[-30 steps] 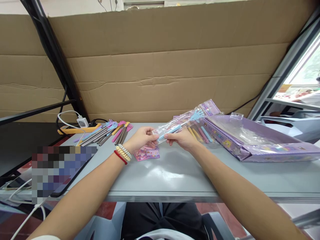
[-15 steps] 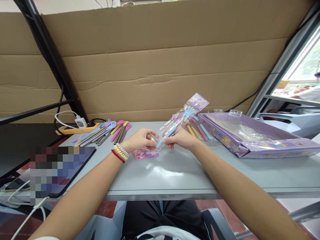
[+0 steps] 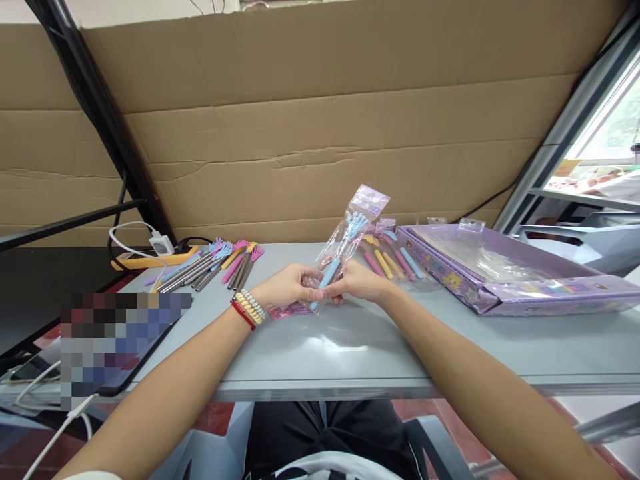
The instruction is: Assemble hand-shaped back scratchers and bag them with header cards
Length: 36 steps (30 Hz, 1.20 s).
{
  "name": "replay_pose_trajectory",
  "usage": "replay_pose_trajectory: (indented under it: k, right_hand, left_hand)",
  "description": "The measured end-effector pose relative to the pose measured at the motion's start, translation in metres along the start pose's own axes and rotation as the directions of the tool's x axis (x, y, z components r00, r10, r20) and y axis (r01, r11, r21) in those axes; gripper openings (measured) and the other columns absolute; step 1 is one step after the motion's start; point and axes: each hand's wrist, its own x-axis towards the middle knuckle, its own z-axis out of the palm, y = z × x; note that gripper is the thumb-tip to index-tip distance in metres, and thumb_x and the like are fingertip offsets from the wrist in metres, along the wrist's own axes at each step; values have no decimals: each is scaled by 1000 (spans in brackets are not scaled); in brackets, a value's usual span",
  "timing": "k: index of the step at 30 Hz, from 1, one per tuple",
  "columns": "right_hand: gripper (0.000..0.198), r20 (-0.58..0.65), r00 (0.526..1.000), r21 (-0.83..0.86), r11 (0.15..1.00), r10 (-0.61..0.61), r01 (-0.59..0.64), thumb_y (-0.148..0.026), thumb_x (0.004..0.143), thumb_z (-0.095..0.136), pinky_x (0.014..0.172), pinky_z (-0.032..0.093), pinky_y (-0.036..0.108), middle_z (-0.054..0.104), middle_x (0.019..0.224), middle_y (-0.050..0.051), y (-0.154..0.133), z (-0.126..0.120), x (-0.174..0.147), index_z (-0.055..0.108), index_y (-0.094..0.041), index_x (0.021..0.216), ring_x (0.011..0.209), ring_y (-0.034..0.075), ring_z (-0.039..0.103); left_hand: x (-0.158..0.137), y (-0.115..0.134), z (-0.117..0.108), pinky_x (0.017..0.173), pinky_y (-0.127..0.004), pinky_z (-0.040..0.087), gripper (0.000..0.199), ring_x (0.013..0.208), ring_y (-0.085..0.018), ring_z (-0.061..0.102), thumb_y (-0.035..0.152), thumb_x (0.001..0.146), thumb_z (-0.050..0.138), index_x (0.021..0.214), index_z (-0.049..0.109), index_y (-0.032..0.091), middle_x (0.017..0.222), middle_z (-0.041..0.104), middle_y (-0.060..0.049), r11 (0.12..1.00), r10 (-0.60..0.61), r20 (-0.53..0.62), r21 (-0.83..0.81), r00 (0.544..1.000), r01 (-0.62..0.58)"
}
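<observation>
A clear plastic bag (image 3: 369, 201) with a printed purple header stands tilted between my hands. Inside it is a light-blue stick with a hand-shaped end, like a back scratcher (image 3: 332, 269). My left hand (image 3: 295, 285) pinches the bag's lower left side, thumb pressed on it. My right hand (image 3: 357, 281) grips the lower right side, its thumb meeting my left thumb over the blue handle. Under my left hand lie pink printed cards (image 3: 287, 311), partly hidden. Behind my right hand rest several bagged scratchers (image 3: 393, 261) in yellow, pink and blue.
Loose hand-shaped scratchers (image 3: 205, 263) with metal rods lie at the left back. A purple box (image 3: 480, 267) holding clear bags stands on the right of the grey table (image 3: 350, 360). Front left is a dark tablet (image 3: 145, 353), partly pixelated, near a white charger (image 3: 163, 243).
The bagged blue scratcher has swung left and more upright. My left hand has moved right onto the bag, and my thumbs now meet over the handle.
</observation>
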Motion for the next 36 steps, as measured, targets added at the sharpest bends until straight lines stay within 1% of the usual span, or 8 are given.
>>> replay_pose_trajectory:
  k: [5, 8, 13, 17, 20, 24, 28, 36]
  right_hand:
    - [49, -21, 999, 100, 995, -26, 28, -23, 61, 74, 45, 43, 24, 63, 59, -3, 0, -6, -2, 47, -19, 102, 48, 13, 56]
    - [50, -87, 994, 115, 991, -62, 72, -22, 64, 68, 46, 42, 23, 65, 65, -2, -1, -13, -5, 44, -20, 107, 48, 12, 55]
    - [40, -239, 968, -113, 992, -77, 51, -21, 67, 63, 47, 40, 23, 63, 61, -2, 1, -27, -6, 49, -19, 104, 49, 11, 51]
    - [24, -358, 928, -395, 917, -100, -53, -24, 68, 61, 49, 38, 24, 61, 60, -2, 7, -30, -4, 56, -19, 91, 52, 12, 52]
    - [20, -313, 931, -580, 814, -186, -33, -24, 70, 60, 57, 40, 26, 64, 65, 0, 11, -24, -2, 58, -19, 89, 61, 14, 57]
    - [39, -174, 946, -627, 771, -274, 108, -29, 75, 60, 59, 40, 25, 67, 82, 1, 11, -6, 1, 50, -20, 111, 65, 13, 56]
    - [25, -42, 924, -601, 749, -379, 280, -37, 75, 64, 54, 36, 23, 58, 72, -2, 5, 13, 4, 50, -20, 87, 59, 10, 47]
    - [33, -28, 943, -328, 894, -332, 305, -43, 70, 69, 51, 31, 21, 43, 63, -5, -2, 15, 2, 47, -19, 71, 57, 7, 36]
  left_hand:
    - [-1, 2, -4, 49, -22, 41, 31, 54, -12, 54, 33, 63, 77, 85, 71, 12, 66, 63, -2, 999, 6, 12, -53, 1000, -6]
    - [0, -2, -15, 49, -22, 43, 33, 53, -11, 54, 36, 60, 79, 80, 69, 12, 62, 61, -2, 987, -28, -83, -158, 996, 15]
    - [1, -9, -36, 55, -23, 48, 35, 56, -11, 57, 37, 55, 82, 68, 60, 13, 62, 60, 0, 963, 23, -329, -245, 944, -109]
    - [3, -8, -39, 59, -28, 53, 32, 61, -16, 62, 30, 56, 81, 71, 60, 12, 66, 63, -3, 956, -39, -431, -278, 902, -92]
    - [6, -9, -34, 58, -29, 53, 24, 58, -15, 62, 23, 60, 78, 68, 59, 11, 62, 63, -4, 938, -131, -443, -344, 887, -33]
    - [9, -9, -25, 55, -27, 52, 21, 54, -14, 60, 18, 61, 77, 64, 57, 11, 58, 62, -3, 900, -195, -404, -435, 894, 0]
    - [9, -4, -11, 52, -26, 50, 21, 54, -14, 60, 18, 60, 77, 70, 60, 12, 62, 64, -3, 859, -180, -329, -512, 927, -15]
    - [8, -3, -2, 51, -27, 49, 32, 57, -14, 59, 29, 55, 83, 73, 62, 12, 69, 65, -4, 878, -148, -294, -478, 944, -11]
